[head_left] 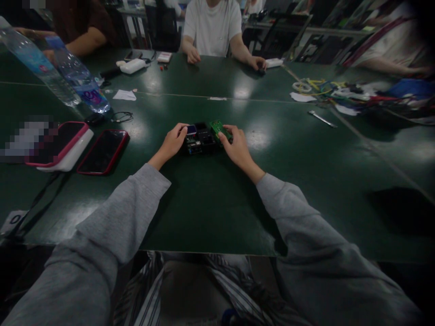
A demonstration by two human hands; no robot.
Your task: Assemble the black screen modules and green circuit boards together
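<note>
Steadying a black compartment tray (200,141) on the green table (210,213).
Left hand (174,142) gripping its edge; right hand (238,147) pinching a green circuit board (219,129) above it.

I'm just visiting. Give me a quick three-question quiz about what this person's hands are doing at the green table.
1. True or false: the right hand holds a green circuit board.
2. What does the left hand touch: (a) the red phone, (b) the black tray of parts, (c) a water bottle?
3. Which side of the tray do the two phones lie on?

Key: 1 true. 2 b. 3 the person's left.
</note>
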